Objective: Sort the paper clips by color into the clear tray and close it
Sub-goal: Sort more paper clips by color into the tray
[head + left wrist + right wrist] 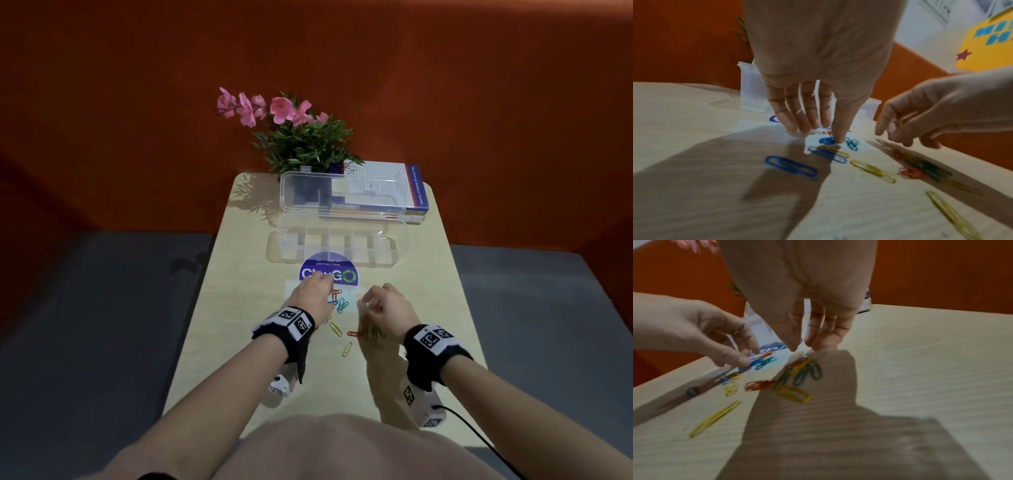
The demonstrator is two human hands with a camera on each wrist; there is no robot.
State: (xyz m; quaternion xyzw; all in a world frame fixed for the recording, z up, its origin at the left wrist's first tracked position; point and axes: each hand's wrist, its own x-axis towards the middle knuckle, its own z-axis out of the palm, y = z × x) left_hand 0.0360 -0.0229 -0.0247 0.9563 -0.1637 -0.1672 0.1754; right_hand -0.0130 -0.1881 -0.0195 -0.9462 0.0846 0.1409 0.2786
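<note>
Left hand point(818, 68) fingers straight, thumb tip pressing a small blue paper clip point(826, 140) on the pale wooden table point(428, 291). Right hand point(797, 288) loosely relaxed, empty, above green, red, yellow clips point(803, 369). Clear plastic compartment tray point(332, 246) open, just behind sticker point(329, 270).

Near the lower centre of the head view, loose paper clips point(342, 308) lay scattered: about four blue point(791, 166), four yellow point(873, 170), three green point(807, 371) and three red point(760, 385); overlaps blurred exact totals. One clear tray point(332, 253), one book point(387, 185), one plant point(301, 137) sat above.
</note>
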